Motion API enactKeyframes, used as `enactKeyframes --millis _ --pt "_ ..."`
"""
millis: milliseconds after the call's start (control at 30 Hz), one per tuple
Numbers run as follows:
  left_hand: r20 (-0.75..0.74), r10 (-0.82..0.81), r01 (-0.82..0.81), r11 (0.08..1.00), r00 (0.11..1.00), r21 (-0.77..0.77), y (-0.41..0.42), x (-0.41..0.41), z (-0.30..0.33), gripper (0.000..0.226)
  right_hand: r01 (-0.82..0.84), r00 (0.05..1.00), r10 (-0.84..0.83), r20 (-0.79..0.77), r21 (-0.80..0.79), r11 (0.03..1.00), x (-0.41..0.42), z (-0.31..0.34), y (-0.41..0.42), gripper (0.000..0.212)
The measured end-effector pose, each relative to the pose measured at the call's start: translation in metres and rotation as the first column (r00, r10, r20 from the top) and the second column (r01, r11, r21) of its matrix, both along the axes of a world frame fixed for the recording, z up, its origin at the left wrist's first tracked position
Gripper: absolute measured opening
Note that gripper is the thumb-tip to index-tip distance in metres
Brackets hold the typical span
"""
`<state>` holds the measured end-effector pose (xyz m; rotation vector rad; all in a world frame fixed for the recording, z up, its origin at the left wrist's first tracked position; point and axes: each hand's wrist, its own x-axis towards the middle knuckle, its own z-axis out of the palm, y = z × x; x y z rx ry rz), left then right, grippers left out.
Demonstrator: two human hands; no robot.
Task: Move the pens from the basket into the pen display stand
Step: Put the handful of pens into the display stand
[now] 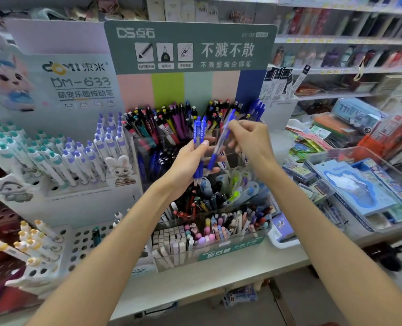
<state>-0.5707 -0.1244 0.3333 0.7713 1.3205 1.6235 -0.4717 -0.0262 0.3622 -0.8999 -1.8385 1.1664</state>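
Blue pens [198, 137] in left hand [190, 161], crowded pen display stand [218, 208] below w/ other pens.

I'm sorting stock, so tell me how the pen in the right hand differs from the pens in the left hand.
The right hand pinches one blue pen, tilted; the left hand grips a bunch of blue pens, nearly upright. The single pen's upper end reaches higher. Both look alike: blue clicker tops, clear barrels, blue grips.

Blue pens [198, 147] of glossy plastic, part clear, part opaque. Clear, shiny plastic display stand [218, 243]. Matt printed cardboard backboard [190, 48]. White pens [42, 161] of smooth plastic in a matt, perforated rack [82, 241].
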Motion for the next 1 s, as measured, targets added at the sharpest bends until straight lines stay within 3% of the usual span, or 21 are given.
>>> enactKeyframes --millis 67,133,200,300,400,533,600,700,833,900,1000 --pt "0.038 0.011 -0.012 1.000 0.999 0.009 0.000 -0.003 0.000 0.020 0.157 0.959 -0.164 -0.230 -0.051 0.986 0.007 0.007 0.011 0.017" --pt "0.052 0.018 -0.019 1.000 0.999 0.013 -0.002 -0.007 0.000 0.022 0.330 0.843 -0.329 -0.426 -0.074 0.941 0.013 0.016 0.025 0.018" --pt "0.071 0.013 -0.013 1.000 0.997 0.008 -0.006 -0.011 0.001 0.021 0.434 0.761 -0.409 -0.504 -0.073 0.898 0.016 0.021 0.038 0.017" --pt "0.066 0.001 0.000 1.000 0.998 -0.015 -0.011 -0.014 0.001 0.020 0.535 0.733 -0.506 -0.455 -0.074 0.842 0.010 0.015 0.060 0.012" --pt "0.052 -0.004 0.006 0.999 0.999 -0.040 -0.014 -0.018 0.000 0.021 0.587 0.785 -0.551 -0.282 0.056 0.808 0.001 0.006 0.074 0.019" --pt "0.051 -0.005 0.008 0.999 0.999 -0.051 -0.016 -0.023 0.001 0.022 0.401 0.897 -0.426 0.122 0.182 0.898 -0.016 -0.011 0.073 0.026" --pt "0.058 -0.007 0.010 0.999 0.998 -0.053 -0.017 -0.023 0.003 0.023 0.319 0.907 -0.364 0.210 0.221 0.922 -0.023 -0.016 0.071 0.028" --pt "0.084 -0.009 0.014 0.998 0.996 -0.061 -0.018 -0.023 0.006 0.024 0.283 0.876 -0.372 0.306 0.299 0.912 -0.026 -0.017 0.076 0.029" --pt "0.063 -0.033 0.038 0.996 0.997 -0.081 -0.019 -0.023 0.006 0.027 0.222 0.737 -0.444 0.510 0.439 0.871 -0.023 -0.007 0.082 0.031" --pt "0.028 -0.036 0.038 0.995 0.999 -0.096 -0.019 -0.023 0.004 0.027 0.233 0.766 -0.424 0.484 0.406 0.884 -0.021 -0.002 0.080 0.034" --pt "-0.011 -0.053 0.052 0.994 0.999 -0.096 -0.018 -0.022 0.001 0.025 0.425 0.862 -0.493 0.115 0.367 0.828 -0.015 -0.002 0.058 0.028"
